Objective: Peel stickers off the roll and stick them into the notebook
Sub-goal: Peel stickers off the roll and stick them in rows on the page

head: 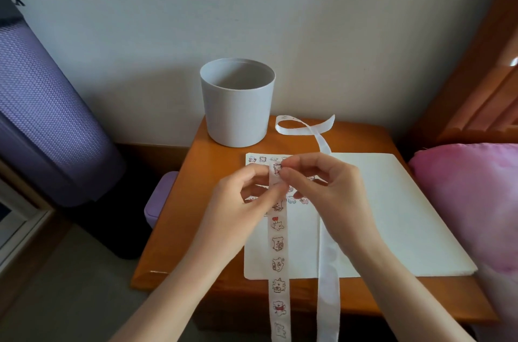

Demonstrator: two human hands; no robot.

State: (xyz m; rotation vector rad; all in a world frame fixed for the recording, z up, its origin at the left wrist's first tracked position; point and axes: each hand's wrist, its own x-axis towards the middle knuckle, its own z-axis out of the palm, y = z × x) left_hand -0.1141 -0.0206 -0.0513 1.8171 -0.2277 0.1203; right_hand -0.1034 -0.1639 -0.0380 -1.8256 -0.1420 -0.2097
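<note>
Paper sticker strip [278, 243], light and floppy, pinched in the left hand [241, 201]. Seemingly the right hand [322, 184] nips one sticker [277, 168] at its corner.

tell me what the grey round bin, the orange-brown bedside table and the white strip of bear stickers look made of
Grey round bin: likely matte plastic; smooth, even wall, no shine.
Orange-brown bedside table: wood or veneer, varnished; soft sheen, rounded edge.
White sticker strip: thin paper, perhaps coated; it drapes limply over the table edge.
</note>
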